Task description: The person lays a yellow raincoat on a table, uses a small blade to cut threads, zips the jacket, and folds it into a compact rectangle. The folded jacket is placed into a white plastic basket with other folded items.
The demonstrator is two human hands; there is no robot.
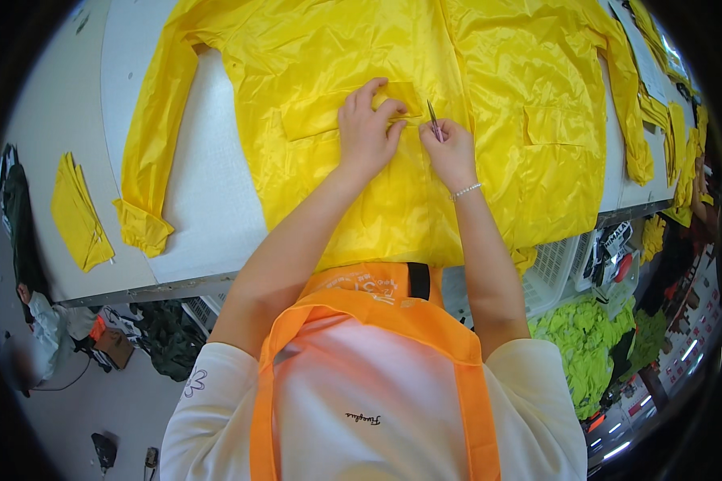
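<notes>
A yellow jacket of shiny fabric lies spread on the table, with its front upward and its sleeves out to the sides. My left hand rests on the left pocket flap, its fingers bent and spread apart. Just to the right, my right hand is closed around a slim pointed tool. The tool's dark tip points up and away, beside the flap's right end; most of its handle is hidden in my fingers. A second pocket flap lies on the jacket's right side.
A folded yellow piece lies on the pale table at the left. More yellow garments line the far right. Below the table's edge are a white plastic crate and a bright green fabric heap. Dark cloth lies low at left.
</notes>
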